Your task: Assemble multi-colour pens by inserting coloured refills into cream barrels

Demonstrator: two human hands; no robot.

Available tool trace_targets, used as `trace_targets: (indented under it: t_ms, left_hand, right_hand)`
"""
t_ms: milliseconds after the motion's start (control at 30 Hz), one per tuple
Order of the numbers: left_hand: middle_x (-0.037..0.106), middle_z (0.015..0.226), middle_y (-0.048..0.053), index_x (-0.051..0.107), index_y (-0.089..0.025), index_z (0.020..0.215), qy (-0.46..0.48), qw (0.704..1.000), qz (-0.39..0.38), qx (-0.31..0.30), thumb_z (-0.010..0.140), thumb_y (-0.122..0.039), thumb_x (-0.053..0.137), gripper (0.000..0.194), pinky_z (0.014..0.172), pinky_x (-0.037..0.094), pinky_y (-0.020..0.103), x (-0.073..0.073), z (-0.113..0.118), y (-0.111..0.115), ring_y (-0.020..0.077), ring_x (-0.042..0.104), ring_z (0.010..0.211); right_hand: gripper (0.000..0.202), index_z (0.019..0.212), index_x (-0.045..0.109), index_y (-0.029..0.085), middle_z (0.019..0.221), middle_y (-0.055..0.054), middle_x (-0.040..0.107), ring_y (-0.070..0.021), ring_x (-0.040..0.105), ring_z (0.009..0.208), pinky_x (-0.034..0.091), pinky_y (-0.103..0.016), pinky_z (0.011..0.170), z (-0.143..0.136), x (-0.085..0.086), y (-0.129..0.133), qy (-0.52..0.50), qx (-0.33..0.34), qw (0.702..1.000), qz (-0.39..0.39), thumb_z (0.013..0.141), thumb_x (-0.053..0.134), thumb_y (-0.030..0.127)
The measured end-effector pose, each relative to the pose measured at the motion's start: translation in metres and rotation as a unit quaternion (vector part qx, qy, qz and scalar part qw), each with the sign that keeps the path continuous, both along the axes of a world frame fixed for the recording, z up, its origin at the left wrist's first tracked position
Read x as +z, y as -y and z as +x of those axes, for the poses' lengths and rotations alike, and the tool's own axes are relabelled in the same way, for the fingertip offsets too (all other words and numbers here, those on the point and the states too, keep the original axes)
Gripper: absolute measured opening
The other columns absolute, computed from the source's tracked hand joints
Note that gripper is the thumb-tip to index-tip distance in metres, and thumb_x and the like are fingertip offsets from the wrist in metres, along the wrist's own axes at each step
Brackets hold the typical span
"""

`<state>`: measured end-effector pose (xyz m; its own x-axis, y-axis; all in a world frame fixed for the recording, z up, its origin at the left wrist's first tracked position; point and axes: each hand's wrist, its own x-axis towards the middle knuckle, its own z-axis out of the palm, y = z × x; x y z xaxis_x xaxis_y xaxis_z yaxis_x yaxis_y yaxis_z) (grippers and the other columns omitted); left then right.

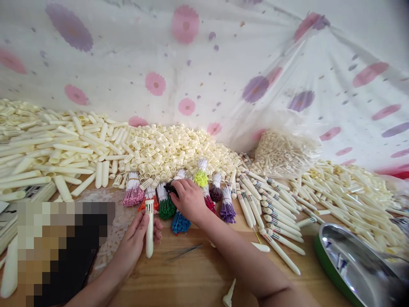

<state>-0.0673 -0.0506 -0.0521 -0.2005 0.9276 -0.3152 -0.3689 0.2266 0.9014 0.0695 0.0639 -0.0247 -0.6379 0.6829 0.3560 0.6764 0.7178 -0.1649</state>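
Note:
My left hand [137, 228] is closed around a cream multicolour pen barrel [149, 234], held upright with its slotted end up. Small coloured tips show in the slots. My right hand [188, 198] reaches into the row of refill bundles, its fingers pinched on black pen refills [169, 188]; how many is hidden. Around it stand bundles with pink [133, 196], green [166, 207], blue [180, 222], yellow [201, 177] and purple refills [227, 209]. Orange refills [149, 196] show partly behind the barrel. Tweezers [184, 252] lie on the wooden table [179, 281].
Slotted cream parts [172, 145] are heaped behind the bundles, with long barrels [64, 140] at left. Several filled pens [281, 226] lie at right, near a green-sided metal bowl [338, 256]. A plastic bag of small parts [284, 151] sits behind. A nozzle-shaped piece [229, 294] lies in front.

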Motion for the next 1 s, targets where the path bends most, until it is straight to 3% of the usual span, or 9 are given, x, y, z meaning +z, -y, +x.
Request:
trace_targets:
  t_ms: [233, 433, 533, 700, 767, 833, 867, 933, 1000]
  left_hand:
    - [0.066, 0.066, -0.003, 0.059, -0.020, 0.092, 0.008, 1.000, -0.003, -0.009, 0.070, -0.054, 0.064, 0.041, 0.050, 0.050, 0.023, 0.005, 0.002, 0.002, 0.0129, 0.058, 0.053]
    - [0.066, 0.066, -0.003, 0.060, -0.019, 0.090, 0.007, 1.000, -0.012, -0.009, 0.068, -0.055, 0.066, 0.042, 0.050, 0.049, 0.021, 0.010, 0.003, 0.004, 0.0118, 0.057, 0.054]
    - [0.066, 0.066, -0.003, 0.060, -0.020, 0.092, 0.009, 1.000, -0.011, -0.019, 0.070, -0.054, 0.064, 0.040, 0.049, 0.049, 0.021, 0.009, 0.003, 0.003, 0.0124, 0.057, 0.054]
    - [0.064, 0.068, -0.003, 0.060, -0.021, 0.097, 0.018, 0.999, 0.000, -0.032, 0.073, -0.051, 0.063, 0.038, 0.051, 0.050, 0.021, 0.007, 0.004, 0.002, 0.0117, 0.057, 0.055]
    - [0.064, 0.068, -0.003, 0.061, -0.021, 0.097, 0.010, 0.999, 0.004, -0.037, 0.073, -0.051, 0.063, 0.038, 0.051, 0.050, 0.021, 0.008, 0.004, 0.002, 0.0119, 0.057, 0.055]
    - [0.063, 0.067, -0.002, 0.062, -0.021, 0.096, -0.004, 0.998, 0.012, -0.054, 0.073, -0.053, 0.062, 0.040, 0.049, 0.049, 0.021, 0.008, 0.003, 0.003, 0.0124, 0.056, 0.054]
    - [0.063, 0.067, -0.001, 0.063, -0.021, 0.097, -0.013, 0.998, 0.015, -0.065, 0.073, -0.053, 0.061, 0.040, 0.047, 0.048, 0.021, 0.007, 0.002, 0.003, 0.0122, 0.054, 0.053]
    - [0.062, 0.068, -0.001, 0.064, -0.021, 0.097, -0.030, 0.995, 0.021, -0.092, 0.075, -0.054, 0.058, 0.040, 0.044, 0.044, 0.020, 0.007, 0.001, 0.005, 0.0111, 0.051, 0.051]
    - [0.060, 0.069, 0.000, 0.066, -0.020, 0.094, -0.048, 0.991, 0.022, -0.123, 0.077, -0.053, 0.056, 0.039, 0.042, 0.042, 0.019, 0.006, 0.000, 0.006, 0.0102, 0.048, 0.050]
  right_hand:
    - [0.022, 0.106, 0.055, 0.017, 0.093, -0.010, 0.066, -0.0224, 0.059, 0.087, 0.045, -0.031, 0.074, -0.001, -0.001, 0.000, -0.047, -0.065, 0.996, -0.046, 0.086, 0.048, 0.023]
    - [0.023, 0.103, 0.059, 0.016, 0.084, -0.010, 0.068, -0.0207, 0.063, 0.077, 0.047, -0.030, 0.069, 0.007, -0.002, -0.009, -0.056, -0.059, 0.996, -0.041, 0.088, 0.042, 0.013]
    - [0.026, 0.102, 0.061, 0.017, 0.090, -0.010, 0.069, -0.0195, 0.064, 0.083, 0.048, -0.030, 0.074, 0.012, -0.001, -0.008, -0.057, -0.017, 0.997, -0.040, 0.088, 0.041, 0.010]
    - [0.030, 0.111, 0.058, 0.020, 0.112, -0.008, 0.066, -0.0178, 0.060, 0.105, 0.050, -0.032, 0.088, 0.018, 0.008, 0.010, -0.134, 0.185, 0.974, -0.008, 0.090, 0.038, 0.014]
    - [0.025, 0.106, 0.060, 0.022, 0.108, -0.006, 0.068, -0.0166, 0.063, 0.100, 0.052, -0.031, 0.085, 0.020, 0.015, 0.019, -0.216, 0.172, 0.961, -0.007, 0.090, 0.041, 0.016]
    - [0.017, 0.099, 0.061, 0.023, 0.097, -0.005, 0.071, -0.0161, 0.067, 0.089, 0.055, -0.031, 0.079, 0.022, 0.024, 0.025, -0.333, 0.094, 0.937, -0.039, 0.088, 0.049, 0.018]
    - [0.012, 0.095, 0.061, 0.023, 0.092, -0.004, 0.072, -0.0161, 0.068, 0.084, 0.056, -0.031, 0.075, 0.024, 0.029, 0.027, -0.402, 0.054, 0.912, -0.067, 0.086, 0.053, 0.019]
    - [0.003, 0.086, 0.059, 0.022, 0.082, -0.002, 0.073, -0.0157, 0.069, 0.073, 0.057, -0.031, 0.068, 0.029, 0.038, 0.028, -0.528, 0.006, 0.838, -0.137, 0.083, 0.059, 0.021]
    - [0.007, 0.079, 0.057, 0.021, 0.076, 0.000, 0.072, -0.0145, 0.068, 0.064, 0.057, -0.030, 0.061, 0.034, 0.044, 0.028, -0.604, -0.011, 0.773, -0.194, 0.079, 0.063, 0.024]
